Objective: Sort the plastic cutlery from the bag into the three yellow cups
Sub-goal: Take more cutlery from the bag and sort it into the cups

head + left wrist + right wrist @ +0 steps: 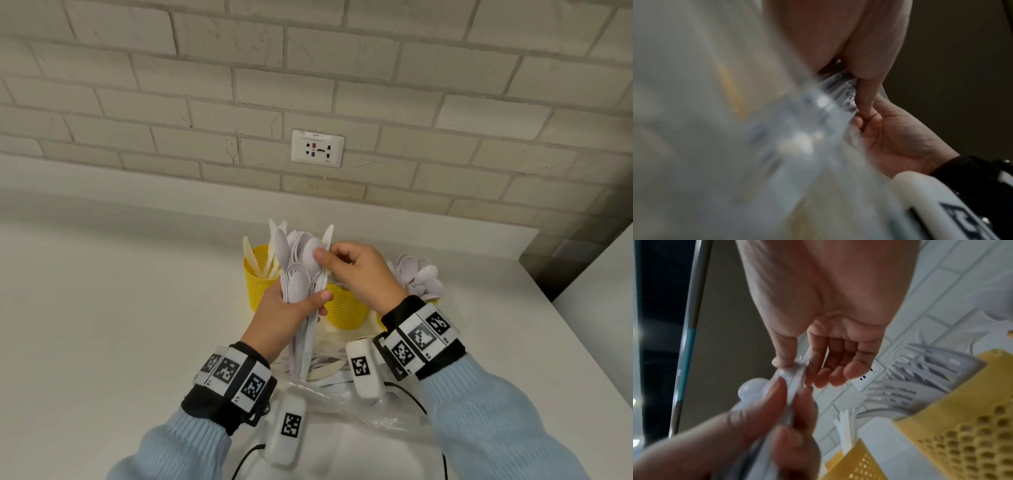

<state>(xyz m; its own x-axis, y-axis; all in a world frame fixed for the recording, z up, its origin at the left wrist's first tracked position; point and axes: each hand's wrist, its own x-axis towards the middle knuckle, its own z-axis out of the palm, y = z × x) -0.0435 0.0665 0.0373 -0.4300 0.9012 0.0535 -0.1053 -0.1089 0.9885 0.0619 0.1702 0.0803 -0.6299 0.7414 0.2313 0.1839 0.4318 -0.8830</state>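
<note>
Three yellow perforated plastic cups stand behind the left hand gripping a white cutlery bundle, while the right hand pinches one smooth spoon.

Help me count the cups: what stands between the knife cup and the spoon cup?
In the head view, a third yellow cup stands between the knife cup and the spoon cup, mostly hidden behind both hands.
</note>
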